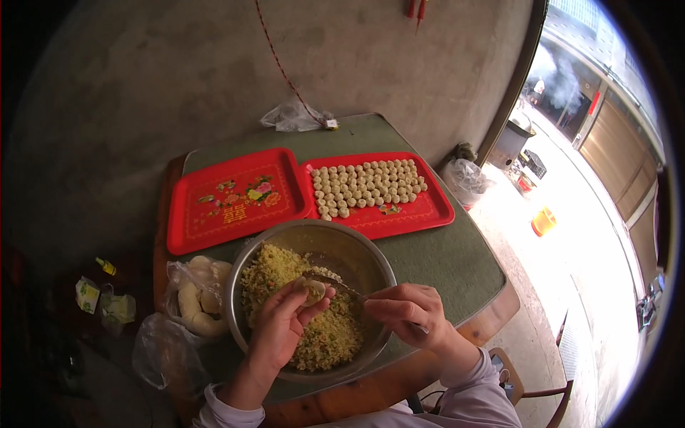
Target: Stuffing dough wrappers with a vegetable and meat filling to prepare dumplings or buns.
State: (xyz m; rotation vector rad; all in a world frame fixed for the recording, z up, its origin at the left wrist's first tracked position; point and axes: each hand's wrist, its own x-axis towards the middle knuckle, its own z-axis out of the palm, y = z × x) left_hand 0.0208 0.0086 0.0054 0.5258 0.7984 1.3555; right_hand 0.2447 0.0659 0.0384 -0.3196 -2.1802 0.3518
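Note:
Over a large steel bowl [378,260] my left hand [283,321] holds a small dough wrapper [312,291], cupped in its fingers. My right hand [412,314] grips the handle of a metal spoon [342,285], whose far end reaches to the wrapper. A crumbly yellow-green filling [328,342] lies in the bowl, heaped at the left and front. Beyond the bowl, a red tray [441,208] carries rows of small round filled dumplings [367,183]. Left of it, its edge meeting that tray, sits a second red tray [207,192] with a flower print and nothing on it.
Left of the bowl lies pale rolled dough [196,314] in a clear plastic bag [160,349]. A plastic bag [289,116] and a hanging cord [275,53] are at the table's back. A wooden chair [510,374] stands right; an orange bucket [544,222] is outside.

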